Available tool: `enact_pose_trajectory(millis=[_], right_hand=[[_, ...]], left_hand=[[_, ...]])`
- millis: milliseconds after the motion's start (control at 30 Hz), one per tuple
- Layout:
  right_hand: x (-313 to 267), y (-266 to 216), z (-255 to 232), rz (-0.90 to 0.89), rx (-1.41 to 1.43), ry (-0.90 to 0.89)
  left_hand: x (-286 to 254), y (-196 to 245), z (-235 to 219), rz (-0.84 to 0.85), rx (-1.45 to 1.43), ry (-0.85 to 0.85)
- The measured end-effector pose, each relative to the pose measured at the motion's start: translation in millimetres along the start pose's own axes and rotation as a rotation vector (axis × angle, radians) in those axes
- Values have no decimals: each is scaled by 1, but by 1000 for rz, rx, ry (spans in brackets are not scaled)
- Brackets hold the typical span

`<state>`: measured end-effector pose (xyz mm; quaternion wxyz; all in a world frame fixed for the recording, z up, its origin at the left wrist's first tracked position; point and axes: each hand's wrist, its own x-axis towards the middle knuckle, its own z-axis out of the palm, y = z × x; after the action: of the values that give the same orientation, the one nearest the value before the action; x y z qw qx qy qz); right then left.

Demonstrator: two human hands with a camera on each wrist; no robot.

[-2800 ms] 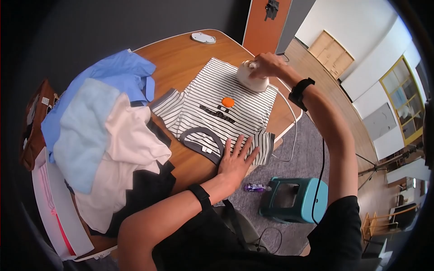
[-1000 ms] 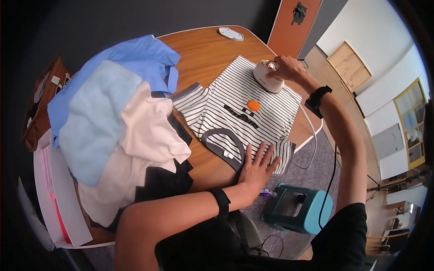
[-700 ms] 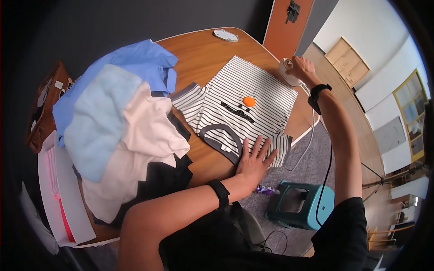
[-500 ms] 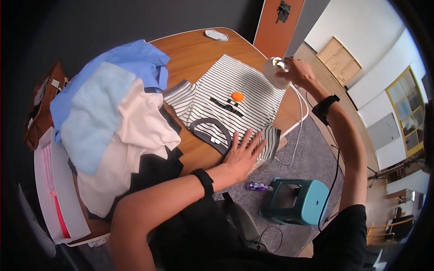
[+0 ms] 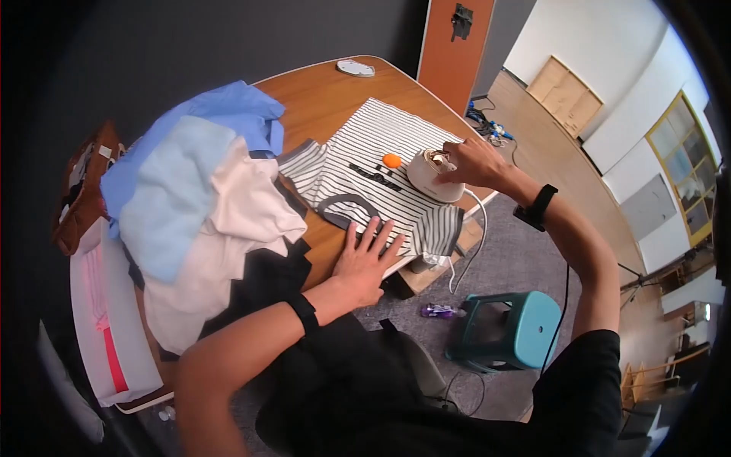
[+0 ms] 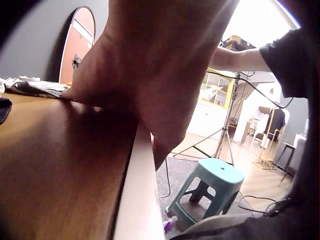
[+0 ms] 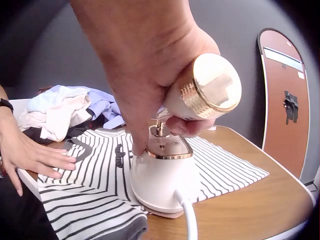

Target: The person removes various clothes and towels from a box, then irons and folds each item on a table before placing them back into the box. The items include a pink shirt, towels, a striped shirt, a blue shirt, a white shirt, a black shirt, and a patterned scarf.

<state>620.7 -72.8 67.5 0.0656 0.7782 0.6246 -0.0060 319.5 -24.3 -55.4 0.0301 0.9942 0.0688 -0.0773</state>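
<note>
A white-and-gold clothes iron (image 5: 428,181) sits on a black-and-white striped T-shirt (image 5: 365,133), laid out with its dark collar facing the wearer. My right hand (image 5: 480,164) grips the iron's handle; in the right wrist view the gold-trimmed handle end (image 7: 216,82) sticks out of the grasp. A pale cord (image 7: 187,215) leaves the iron's rear. My left hand (image 5: 364,259) lies with spread fingers on the shirt between collar and near sleeve. Seen from the left wrist, that hand (image 6: 135,95) reaches over the table edge (image 6: 135,190). An orange patch (image 5: 391,161) and dark lettering mark the shirt.
Blue, white and black garments (image 5: 205,198) are heaped on the table's left, beside a white box (image 5: 122,335) and a brown bag (image 5: 84,186). A small white holder (image 5: 355,68) lies at the far end. A teal stool (image 5: 506,331) and purple bottle (image 5: 440,311) are on the floor.
The iron, in my right hand, has come from the shirt's far right edge toward the near sleeve. My left hand has shifted left, nearer the collar. The head view has tilted slightly.
</note>
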Motion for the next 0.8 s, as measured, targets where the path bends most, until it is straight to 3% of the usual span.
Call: enact_pose_trajectory(millis=[100,200,333,467,633,733,800], right_hand=[[-9,16,-2,-7,-131,46],[-30,-4,-13,50,-191,58],[-59,-38,-22,-75,-88,5],[-71,-51,-10,-145,-35,-109],[-81,-13,3,21,-24,-162],[-93,14,6,-21,-73,-31],[-98,20,0,31,-110,-46]], left_hand=[[1,0,1,2,24,-22],[1,0,0,16,58,-38],[5,-9,7,57,-71,64],[2,-6,6,36,-19,62],[-6,-2,4,8,21,23],[-7,0,4,2,55,16],[-8,0,6,0,58,22]])
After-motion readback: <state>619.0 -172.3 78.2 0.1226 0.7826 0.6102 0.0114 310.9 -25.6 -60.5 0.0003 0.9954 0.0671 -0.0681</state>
